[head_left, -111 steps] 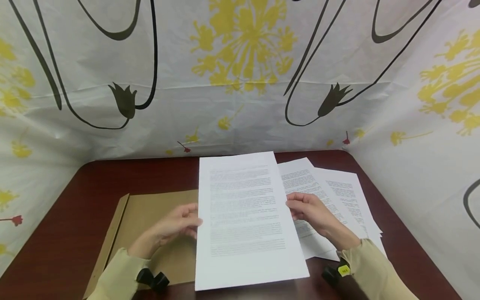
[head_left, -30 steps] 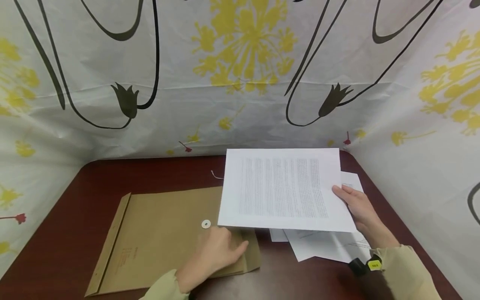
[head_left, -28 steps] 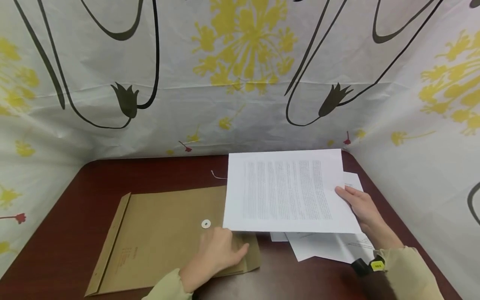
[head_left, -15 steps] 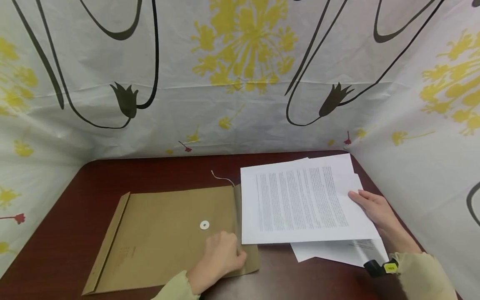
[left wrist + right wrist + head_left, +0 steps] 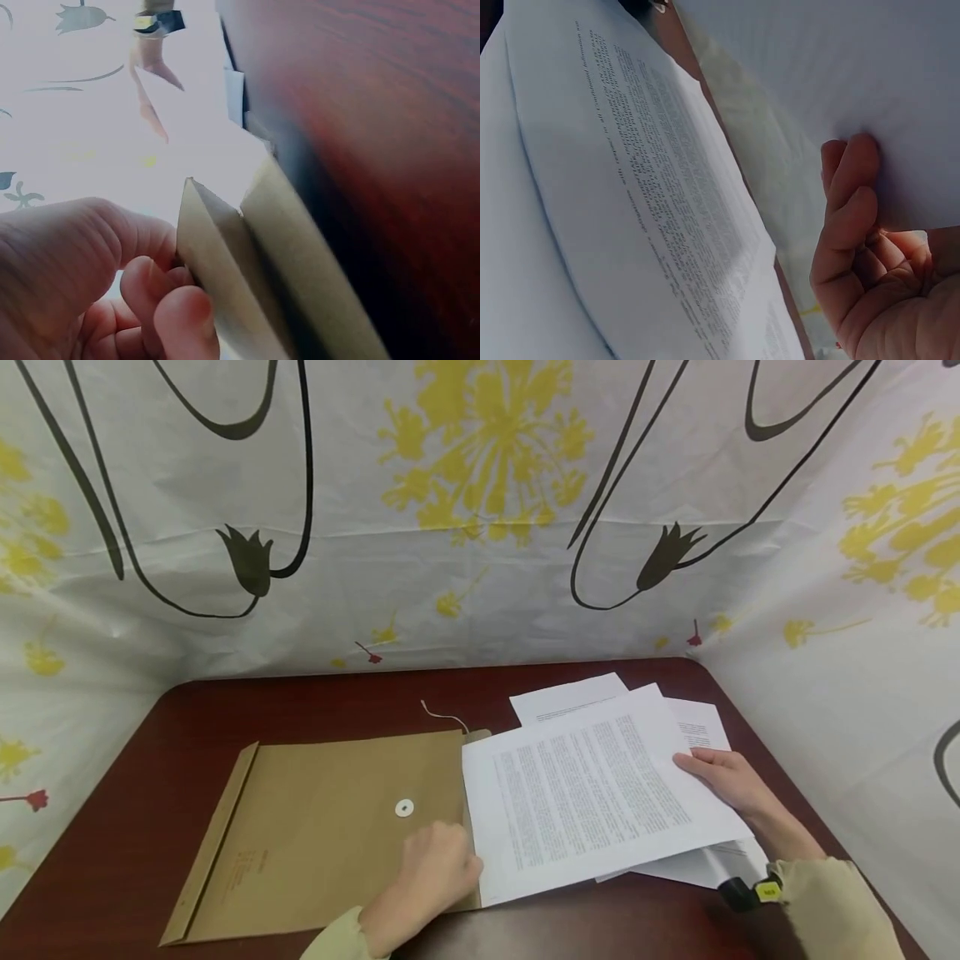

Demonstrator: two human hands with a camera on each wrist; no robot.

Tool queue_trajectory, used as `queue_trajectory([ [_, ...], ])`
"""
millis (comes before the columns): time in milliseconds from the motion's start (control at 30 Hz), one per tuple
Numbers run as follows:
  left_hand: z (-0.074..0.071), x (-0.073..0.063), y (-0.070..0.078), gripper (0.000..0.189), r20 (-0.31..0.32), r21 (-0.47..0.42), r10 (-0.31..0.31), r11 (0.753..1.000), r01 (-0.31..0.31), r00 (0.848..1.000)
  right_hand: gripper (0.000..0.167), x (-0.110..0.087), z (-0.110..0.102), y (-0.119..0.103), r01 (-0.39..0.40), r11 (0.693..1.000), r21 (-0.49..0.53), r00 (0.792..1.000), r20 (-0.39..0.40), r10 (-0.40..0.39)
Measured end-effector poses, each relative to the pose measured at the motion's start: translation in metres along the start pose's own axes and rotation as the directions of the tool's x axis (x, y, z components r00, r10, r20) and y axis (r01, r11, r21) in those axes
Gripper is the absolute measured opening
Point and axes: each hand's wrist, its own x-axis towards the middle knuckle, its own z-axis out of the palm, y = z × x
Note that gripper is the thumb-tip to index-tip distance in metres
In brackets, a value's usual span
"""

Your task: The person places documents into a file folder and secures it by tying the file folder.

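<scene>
A brown paper envelope (image 5: 322,860) lies on the table with its mouth toward the right. At that mouth my left hand (image 5: 438,868) pinches the upper layer between thumb and curled fingers. The left wrist view shows the envelope (image 5: 225,262) parted there, a gap between its two layers. My right hand (image 5: 723,781) holds a printed sheet (image 5: 585,802) by its right edge, thumb on top; in the right wrist view the fingers (image 5: 859,161) lie under the sheet (image 5: 907,82). The sheet's left edge meets the envelope's mouth and overlaps the flap, hiding most of it.
Beneath the held sheet, loose printed pages (image 5: 566,697) lie fanned on the right of the dark red table (image 5: 322,706). The envelope carries a white button disc (image 5: 404,808), and a thin string (image 5: 444,717) trails behind it. Patterned curtain (image 5: 480,610) encloses the back and sides.
The sheet, earlier upright in both hands, is now turned sideways in my right hand and lowered to the envelope's mouth. My left hand has left it and pinches the envelope.
</scene>
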Motion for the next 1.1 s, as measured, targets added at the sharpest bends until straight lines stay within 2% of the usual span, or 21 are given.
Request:
queue_trajectory([
  [233,-0.007,-0.002,-0.002,0.038,0.015,-0.034,-0.028,0.999,0.029,0.999,0.061,0.01,0.003,0.001,-0.043,0.998,0.055,0.999,0.022,0.042],
  [500,-0.012,-0.004,-0.003,0.037,0.014,-0.048,-0.002,0.999,0.003,1.0,0.051,0.013,0.023,0.0,-0.073,0.97,0.234,0.994,0.102,0.05],
  [767,-0.013,-0.004,-0.002,0.035,-0.013,-0.028,-0.019,0.999,0.018,1.0,0.055,0.01,0.049,-0.001,-0.047,0.972,0.229,0.987,0.16,0.01],
  [967,-0.015,-0.003,-0.003,0.036,-0.001,-0.047,-0.018,0.999,0.018,1.0,0.051,0.008,0.067,-0.007,0.005,0.983,0.183,0.964,0.262,-0.054],
  [1100,-0.017,-0.003,-0.003,0.036,0.021,-0.068,-0.015,0.998,0.016,1.0,0.05,0.006,0.075,-0.013,0.019,0.986,0.167,0.952,0.298,-0.069],
])
